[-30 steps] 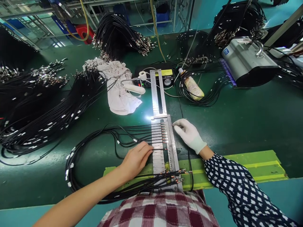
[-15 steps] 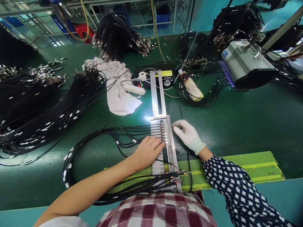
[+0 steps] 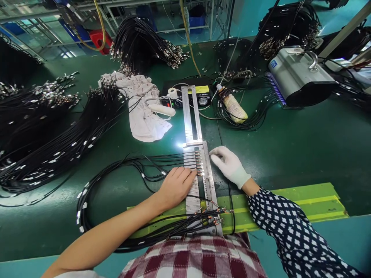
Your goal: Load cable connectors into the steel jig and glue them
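1. Silvery metal makes up the slotted jig (image 3: 208,173), which runs from the middle of the near edge of the dark green table (image 3: 290,150) towards the far edge.
2. Black cables (image 3: 174,156) lie side by side across its upper slots, their bared ends over the narrow opening; from there they loop left and curve back to the near edge, where a loose bunch of ends (image 3: 217,216) crosses the jig's bottom.
3. The left hand (image 3: 176,189), bare, lies over the slots just below that row, fingers together, tips at the lowest ends. Whether it pinches a cable cannot be told.
4. The right hand (image 3: 230,166), in a white glove, is at the jig's right rail, thumb and forefinger curved towards each other; anything between them is too small to tell.
5. A lime-green mat (image 3: 307,200) runs along the near edge, under the jig.
6. Beyond the jig's upper part sits a black box (image 3: 204,95), a pale cloth (image 3: 145,119) to its left and a wrapped bottle (image 3: 236,109) to its right.
7. Cable heaps (image 3: 58,146) cover the left side; a grey metal unit (image 3: 301,79) glows violet towards the far right corner.
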`<state>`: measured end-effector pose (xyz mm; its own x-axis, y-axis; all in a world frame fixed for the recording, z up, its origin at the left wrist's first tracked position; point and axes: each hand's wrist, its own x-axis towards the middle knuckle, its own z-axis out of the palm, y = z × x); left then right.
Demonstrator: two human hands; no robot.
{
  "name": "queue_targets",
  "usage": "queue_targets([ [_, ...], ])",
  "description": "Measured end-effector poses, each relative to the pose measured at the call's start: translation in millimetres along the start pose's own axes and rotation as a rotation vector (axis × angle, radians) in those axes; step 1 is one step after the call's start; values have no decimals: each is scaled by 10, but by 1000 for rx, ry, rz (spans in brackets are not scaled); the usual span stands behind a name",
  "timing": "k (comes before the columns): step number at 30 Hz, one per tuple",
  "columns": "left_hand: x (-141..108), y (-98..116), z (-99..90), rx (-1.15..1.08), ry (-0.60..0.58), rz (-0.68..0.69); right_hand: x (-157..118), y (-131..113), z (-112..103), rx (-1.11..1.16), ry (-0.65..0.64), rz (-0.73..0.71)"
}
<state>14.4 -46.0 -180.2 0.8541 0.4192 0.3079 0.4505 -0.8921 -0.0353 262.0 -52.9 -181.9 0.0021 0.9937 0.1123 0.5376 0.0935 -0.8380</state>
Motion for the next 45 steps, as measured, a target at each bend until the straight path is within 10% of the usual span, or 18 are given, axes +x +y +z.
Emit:
queue_targets([
  [9, 47, 50, -39, 21, -49, -86, 2, 36, 19, -1, 11, -18],
  [19, -126, 323, -177, -557, -114, -87, -5, 58, 32, 2, 13, -24],
  [31, -240, 99, -152, -462, 120, -194, 0, 18, 4, -39, -9, -12],
  [45, -259, -3, 112, -200, -1, -177, 6, -20, -12, -44, -22, 2],
])
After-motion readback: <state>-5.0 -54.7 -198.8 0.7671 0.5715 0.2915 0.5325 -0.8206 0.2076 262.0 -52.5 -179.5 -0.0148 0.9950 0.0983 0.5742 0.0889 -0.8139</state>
